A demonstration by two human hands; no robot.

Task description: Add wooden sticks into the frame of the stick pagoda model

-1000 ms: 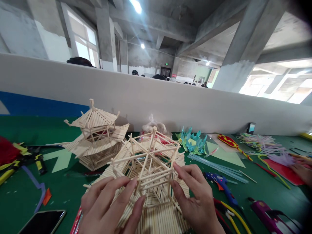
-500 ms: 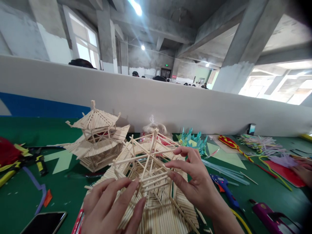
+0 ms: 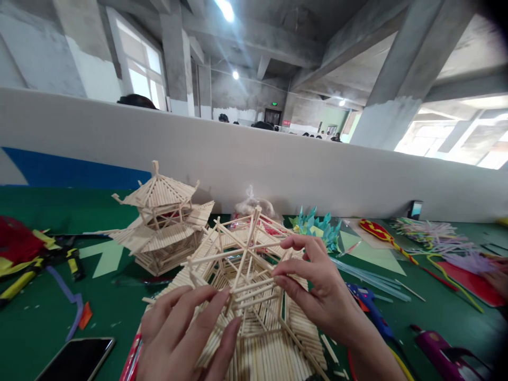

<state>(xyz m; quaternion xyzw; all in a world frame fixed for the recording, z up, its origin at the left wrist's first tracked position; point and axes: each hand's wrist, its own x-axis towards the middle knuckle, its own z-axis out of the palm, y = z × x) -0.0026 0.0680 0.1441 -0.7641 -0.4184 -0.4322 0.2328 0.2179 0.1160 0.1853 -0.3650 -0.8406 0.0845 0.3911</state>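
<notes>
A stick-built open frame model (image 3: 242, 275) of pale wooden sticks sits on the green table (image 3: 35, 317) in front of me. My left hand (image 3: 186, 333) rests on its near left side, fingers curled against the sticks and steadying it. My right hand (image 3: 313, 291) is on the right side, fingers bent and pinching at sticks of the frame. Behind it to the left stands a stick pagoda model (image 3: 161, 225) with two tiered roofs.
A phone (image 3: 77, 360) lies at the near left, with yellow-handled pliers (image 3: 43, 264) and paper scraps beyond. Right of me are a blue glue gun (image 3: 371, 307), a purple tool (image 3: 444, 352), teal paper flowers (image 3: 315, 225) and coloured strips. Another person's hand (image 3: 498, 278) shows far right. A grey partition (image 3: 278, 164) backs the table.
My right hand lifted from the model's near right edge and moved up onto the frame's upper right sticks. The left hand stayed in place. The view shifted slightly.
</notes>
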